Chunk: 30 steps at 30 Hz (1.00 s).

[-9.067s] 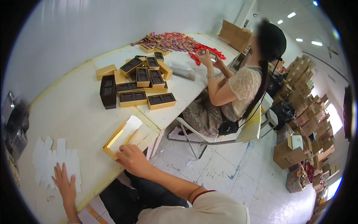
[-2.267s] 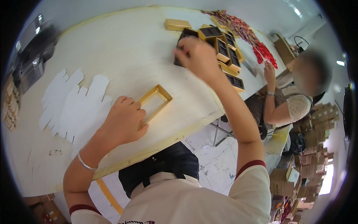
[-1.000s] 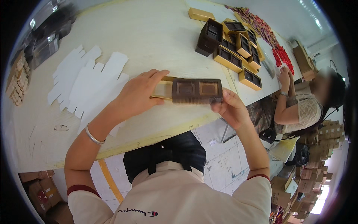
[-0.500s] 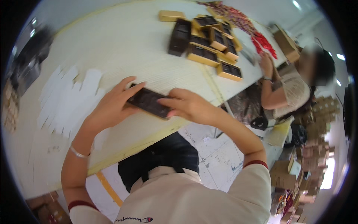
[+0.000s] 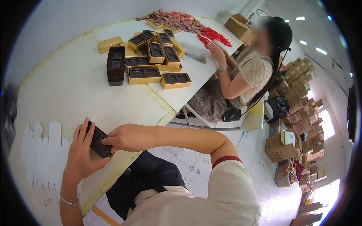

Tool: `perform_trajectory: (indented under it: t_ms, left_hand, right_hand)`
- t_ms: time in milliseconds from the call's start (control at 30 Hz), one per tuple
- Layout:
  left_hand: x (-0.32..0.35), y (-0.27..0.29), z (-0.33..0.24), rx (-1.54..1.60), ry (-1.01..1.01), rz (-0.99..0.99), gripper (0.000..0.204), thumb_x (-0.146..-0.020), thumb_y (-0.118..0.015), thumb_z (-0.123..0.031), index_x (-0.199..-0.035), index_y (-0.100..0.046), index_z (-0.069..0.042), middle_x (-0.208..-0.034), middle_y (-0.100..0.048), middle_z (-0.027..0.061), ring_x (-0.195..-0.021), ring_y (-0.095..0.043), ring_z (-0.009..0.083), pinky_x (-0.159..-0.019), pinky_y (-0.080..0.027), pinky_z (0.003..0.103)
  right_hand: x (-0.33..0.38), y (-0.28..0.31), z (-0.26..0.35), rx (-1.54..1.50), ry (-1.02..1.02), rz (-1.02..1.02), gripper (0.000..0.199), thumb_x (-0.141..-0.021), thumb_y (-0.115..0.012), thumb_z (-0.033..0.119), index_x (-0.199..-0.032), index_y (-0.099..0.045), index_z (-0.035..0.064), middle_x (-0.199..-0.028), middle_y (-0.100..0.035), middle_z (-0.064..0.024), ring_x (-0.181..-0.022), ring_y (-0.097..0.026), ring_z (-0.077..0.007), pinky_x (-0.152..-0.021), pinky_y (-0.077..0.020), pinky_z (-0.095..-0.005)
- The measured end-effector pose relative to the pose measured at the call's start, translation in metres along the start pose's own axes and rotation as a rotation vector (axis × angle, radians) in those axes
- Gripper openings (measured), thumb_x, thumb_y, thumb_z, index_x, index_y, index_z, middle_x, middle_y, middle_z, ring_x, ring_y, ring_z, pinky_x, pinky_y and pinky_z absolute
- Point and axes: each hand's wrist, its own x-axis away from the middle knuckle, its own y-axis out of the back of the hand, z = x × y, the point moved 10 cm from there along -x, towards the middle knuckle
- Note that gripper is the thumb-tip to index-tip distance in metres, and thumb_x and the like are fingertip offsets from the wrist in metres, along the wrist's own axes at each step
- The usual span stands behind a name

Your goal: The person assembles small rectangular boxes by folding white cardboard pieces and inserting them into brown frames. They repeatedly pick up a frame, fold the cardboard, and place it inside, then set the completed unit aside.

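A small dark brown plastic tray (image 5: 98, 142) is held over the near left part of the white table. My left hand (image 5: 81, 152) wraps round its far and left side, fingers over the far end and thumb near the close end. From the right my right hand (image 5: 126, 138) reaches across, fingers bent and closed on the tray's right side, fingertips pressing into its recess. Whether a gold box surrounds this tray is hidden by my hands. Beside my left hand lie overlapping white card strips (image 5: 45, 154).
Further off stand gold boxes with dark trays (image 5: 144, 74) in a loose pile. A stack of dark trays (image 5: 115, 66) stands left of them. Small wrapped pieces (image 5: 177, 22) and red ribbons (image 5: 217, 35) lie beyond, near a seated co-worker (image 5: 249, 71). Cartons (image 5: 279, 147) line the right.
My view has swung to the right, so the boxes and co-worker appear further left. Both hands still hold the tray, now turned more steeply; my right fingers have moved along its side.
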Motion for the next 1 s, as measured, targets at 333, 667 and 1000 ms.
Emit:
perform_trajectory:
  t_ms: [333, 667, 1000]
  left_hand:
    - [0.002, 0.002, 0.002, -0.078, 0.013, -0.112, 0.08, -0.056, -0.075, -0.024, -0.132, -0.053, -0.011, -0.146, -0.034, 0.0222, -0.124, -0.04, 0.0463, -0.097, -0.044, 0.05]
    - [0.009, -0.013, 0.005, -0.146, 0.089, 0.042, 0.064, -0.086, -0.061, -0.034, -0.143, -0.04, -0.012, -0.152, -0.023, 0.0205, -0.14, -0.018, 0.0446, -0.112, -0.015, 0.058]
    - [-0.002, 0.005, 0.001, -0.038, 0.098, 0.036, 0.054, -0.086, -0.061, -0.02, -0.134, -0.047, 0.001, -0.146, -0.035, 0.0206, -0.132, -0.031, 0.042, -0.108, -0.03, 0.045]
  right_hand:
    - [-0.007, -0.009, -0.001, 0.226, 0.021, 0.159, 0.04, -0.081, -0.057, 0.006, -0.12, -0.056, -0.0034, -0.077, -0.059, -0.0141, -0.071, -0.062, -0.0278, -0.061, -0.0493, -0.0374]
    - [0.014, -0.035, 0.007, 0.517, -0.167, 0.132, 0.088, -0.084, -0.043, 0.064, -0.138, -0.038, -0.0054, -0.141, -0.036, -0.0267, -0.131, -0.036, -0.0351, -0.096, -0.0388, -0.0425]
    - [0.021, -0.028, -0.001, 0.218, -0.383, -0.212, 0.097, -0.074, -0.068, 0.056, -0.137, -0.034, -0.0101, -0.146, -0.028, -0.0291, -0.133, -0.032, -0.0407, -0.107, -0.0284, -0.0503]
